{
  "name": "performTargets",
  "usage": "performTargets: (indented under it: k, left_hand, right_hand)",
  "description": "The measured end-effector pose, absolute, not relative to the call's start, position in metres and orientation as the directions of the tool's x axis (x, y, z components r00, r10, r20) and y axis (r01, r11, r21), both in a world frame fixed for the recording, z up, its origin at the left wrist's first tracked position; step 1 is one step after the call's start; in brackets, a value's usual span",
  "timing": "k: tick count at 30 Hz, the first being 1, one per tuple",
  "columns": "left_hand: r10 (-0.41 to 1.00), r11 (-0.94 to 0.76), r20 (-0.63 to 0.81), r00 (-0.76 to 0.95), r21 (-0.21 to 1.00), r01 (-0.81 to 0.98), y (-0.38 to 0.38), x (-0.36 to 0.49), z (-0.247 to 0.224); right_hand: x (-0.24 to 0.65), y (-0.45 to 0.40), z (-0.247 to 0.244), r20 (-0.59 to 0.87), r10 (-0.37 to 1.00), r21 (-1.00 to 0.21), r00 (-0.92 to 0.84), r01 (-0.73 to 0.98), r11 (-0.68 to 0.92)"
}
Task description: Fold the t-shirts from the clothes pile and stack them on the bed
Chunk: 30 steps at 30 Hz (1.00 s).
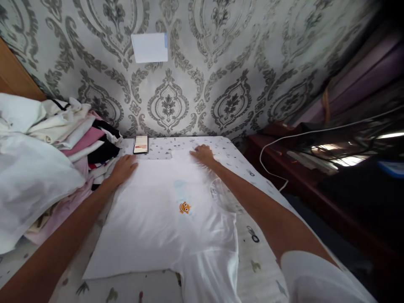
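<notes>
A white T-shirt point(151, 219) lies spread sideways on a patterned bed sheet, its hem toward the left and its neck opening toward the right. An orange cartoon fish print shows on its chest, with a pale blue patch beside it. My left hand point(125, 167) rests on the shirt's far left corner, fingers lying flat on the cloth. At the far sleeve is my right hand point(202, 154), palm down with thumb and fingers apart. The near sleeve extends toward me and runs out of the bottom of the view. Some light wrinkles cross the shirt's body.
A heap of clothes point(72, 139), white, pink and black, is piled at the left. Beyond the shirt lies a phone point(140, 144) on the sheet point(217, 144). A white cable point(271, 145) hangs by dark red furniture point(268, 147) at the right. Patterned wallpaper covers the wall behind.
</notes>
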<state>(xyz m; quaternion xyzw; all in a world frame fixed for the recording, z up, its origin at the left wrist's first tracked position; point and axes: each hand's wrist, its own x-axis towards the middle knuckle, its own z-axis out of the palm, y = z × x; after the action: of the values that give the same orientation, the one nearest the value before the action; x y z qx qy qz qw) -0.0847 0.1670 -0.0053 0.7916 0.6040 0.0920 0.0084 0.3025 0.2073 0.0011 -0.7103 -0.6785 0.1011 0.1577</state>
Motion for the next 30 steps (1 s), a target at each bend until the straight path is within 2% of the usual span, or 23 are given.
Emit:
performTargets:
  k: [7, 13, 19, 21, 23, 27, 30]
  left_hand:
    - [0.954, -0.298, 0.083, 0.289, 0.128, 0.946, 0.197, -0.087, 0.019]
    - [0.940, -0.331, 0.186, 0.286, 0.290, 0.898, 0.173, -0.088, 0.033]
    - [0.918, -0.364, 0.243, 0.314, 0.199, 0.910, 0.116, -0.086, 0.051]
    - [0.891, -0.419, 0.257, 0.375, 0.145, 0.896, 0.098, -0.087, 0.053]
    - [0.870, -0.458, 0.248, 0.426, 0.087, 0.885, 0.082, -0.089, 0.050]
    - [0.857, -0.473, 0.223, 0.464, -0.015, 0.881, 0.064, -0.094, 0.032]
    - [0.850, -0.473, 0.241, 0.469, -0.044, 0.880, 0.062, -0.096, 0.019]
  right_hand:
    - [0.305, 0.231, 0.014, -0.060, 0.995, -0.602, 0.081, 0.792, -0.101]
    - [0.305, 0.210, 0.027, 0.025, 0.996, -0.813, 0.084, 0.581, -0.029]
    - [0.320, 0.152, 0.039, 0.142, 0.988, -0.910, 0.060, 0.401, 0.106]
    - [0.326, 0.121, 0.039, 0.222, 0.975, -0.908, 0.003, 0.366, 0.206]
    - [0.330, 0.087, 0.036, 0.299, 0.951, -0.863, -0.076, 0.405, 0.303]
    - [0.330, 0.029, 0.019, 0.300, 0.937, -0.678, -0.181, 0.650, 0.343]
    - [0.326, 0.010, 0.005, 0.324, 0.922, -0.537, -0.214, 0.760, 0.365]
